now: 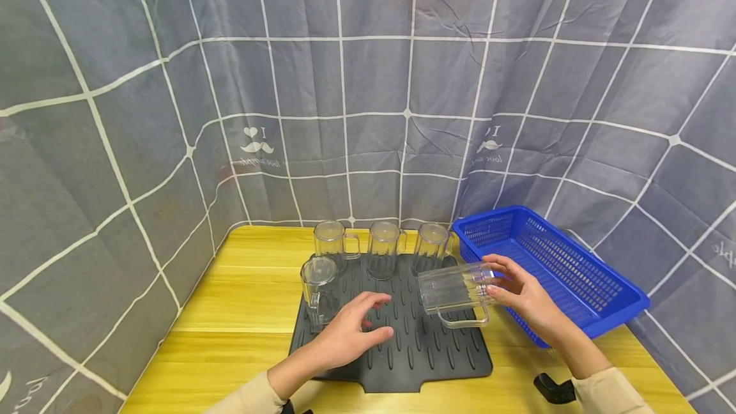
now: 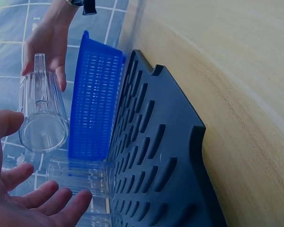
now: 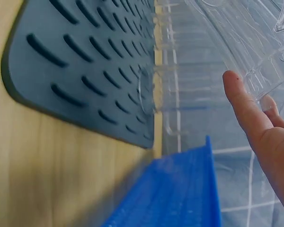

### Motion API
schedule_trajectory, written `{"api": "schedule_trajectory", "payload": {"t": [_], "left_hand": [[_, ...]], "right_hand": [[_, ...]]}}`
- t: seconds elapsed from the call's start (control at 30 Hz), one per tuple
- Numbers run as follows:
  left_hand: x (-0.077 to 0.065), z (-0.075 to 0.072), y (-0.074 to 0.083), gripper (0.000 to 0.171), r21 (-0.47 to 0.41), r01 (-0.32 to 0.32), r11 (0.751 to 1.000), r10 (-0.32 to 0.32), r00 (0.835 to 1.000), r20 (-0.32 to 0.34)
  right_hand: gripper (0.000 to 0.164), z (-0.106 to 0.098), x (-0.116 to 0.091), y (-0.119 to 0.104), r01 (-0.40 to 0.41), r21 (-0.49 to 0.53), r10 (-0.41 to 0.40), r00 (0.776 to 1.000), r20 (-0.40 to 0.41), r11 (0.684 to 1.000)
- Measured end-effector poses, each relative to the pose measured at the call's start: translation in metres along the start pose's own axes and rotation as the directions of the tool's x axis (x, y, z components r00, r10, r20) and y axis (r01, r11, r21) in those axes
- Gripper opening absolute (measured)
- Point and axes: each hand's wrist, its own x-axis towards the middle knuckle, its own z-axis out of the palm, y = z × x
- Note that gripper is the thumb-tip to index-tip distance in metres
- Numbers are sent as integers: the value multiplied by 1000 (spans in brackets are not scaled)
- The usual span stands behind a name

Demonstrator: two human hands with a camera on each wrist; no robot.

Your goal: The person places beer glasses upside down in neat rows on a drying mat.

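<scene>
A clear ribbed mug [image 1: 451, 289] is held tilted on its side above the dark drying mat [image 1: 397, 369], its handle pointing down. My right hand [image 1: 529, 296] grips it by the right end, thumb and fingers on opposite sides. To the left, my left hand [image 1: 351, 331] hovers over the mat with fingers spread and nothing in its grasp. In the left wrist view, one round end of the held mug [image 2: 43, 132] faces that hand. Another clear mug [image 1: 319, 286] stands on the mat's left side, just behind the left hand.
Three more clear mugs, including the middle one [image 1: 383, 251], stand along the mat's back edge. At the right sits a blue perforated basket [image 1: 575, 273] on the wooden table [image 1: 230, 312]. A grey checked curtain [image 1: 374, 82] hangs behind and at both sides.
</scene>
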Motion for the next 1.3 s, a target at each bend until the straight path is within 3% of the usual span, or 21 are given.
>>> {"api": "schedule_trajectory", "payload": {"t": [0.33, 0.57, 0.93, 1.3], "left_hand": [[2, 5, -2, 63, -116, 50, 992, -52, 998, -19], [4, 11, -2, 76, -190, 60, 980, -65, 998, -22], [6, 13, -1, 74, -293, 79, 953, -82, 997, 4], [6, 13, -1, 60, -364, 31, 931, -62, 995, -74]], "right_hand": [[51, 28, 1, 10, -6, 214, -7, 998, 58, 977], [53, 44, -1, 11, -69, 218, 55, 996, 70, 973], [52, 64, -4, 19, -107, 262, 89, 993, 76, 959], [54, 71, -6, 18, -132, 306, 115, 991, 72, 943]]}}
